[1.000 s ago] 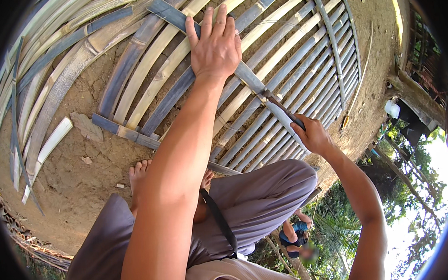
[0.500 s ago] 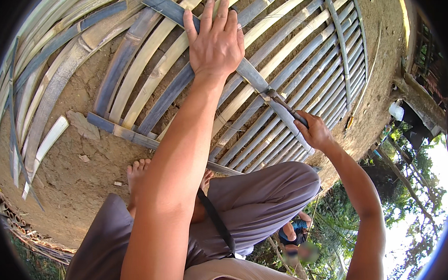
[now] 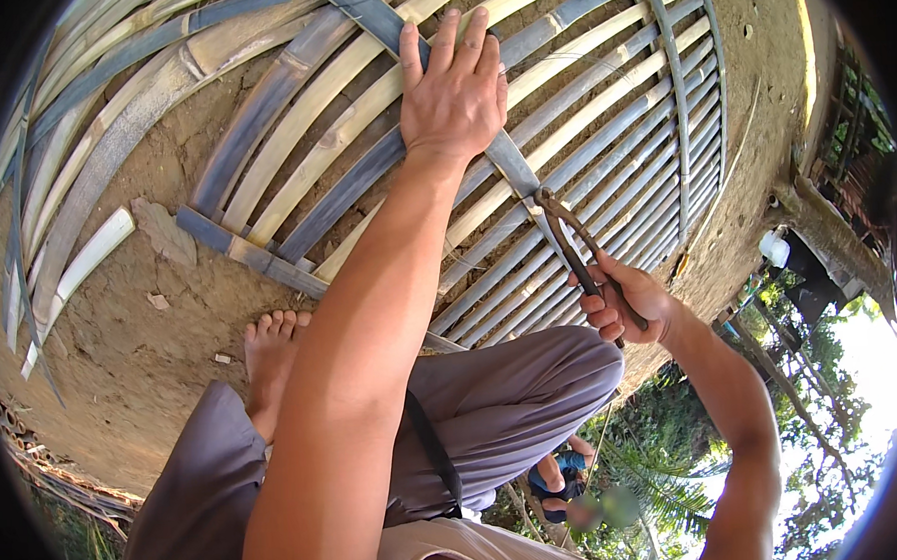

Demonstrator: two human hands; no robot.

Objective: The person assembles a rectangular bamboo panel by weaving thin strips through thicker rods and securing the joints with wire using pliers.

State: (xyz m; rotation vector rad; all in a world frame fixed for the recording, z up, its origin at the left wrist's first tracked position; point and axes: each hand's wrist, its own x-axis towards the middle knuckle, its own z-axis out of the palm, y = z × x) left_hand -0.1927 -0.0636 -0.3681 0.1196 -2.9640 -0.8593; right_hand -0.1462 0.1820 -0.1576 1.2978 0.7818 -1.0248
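Turned since half a second ago, our right hand sits a little lower, and the handles of the dark pincers now show spread apart, where before they lay nearly in one line. Our left hand keeps its place on the crosswise slat.

We see the right hand at three o'clock, fingers curled about the pincers' handles. The tool points toward eleven, and its jaws, at about two o'clock in our view, meet the crosswise slat; we cannot tell whether they bite on anything. At twelve, the left hand rests palm down with fingers extended and somewhat parted. It leans on the slat, but we cannot tell whether the thumb hooks an edge.

That slat slants from eleven toward five across a panel of long bamboo strips, pale and blue-grey, laid on bare earth. An end strip crosses their near ends at nine.

Around us, loose bamboo is heaped at ten, a short whitish piece lies at nine, our bare foot is at eight, and another person is at five.
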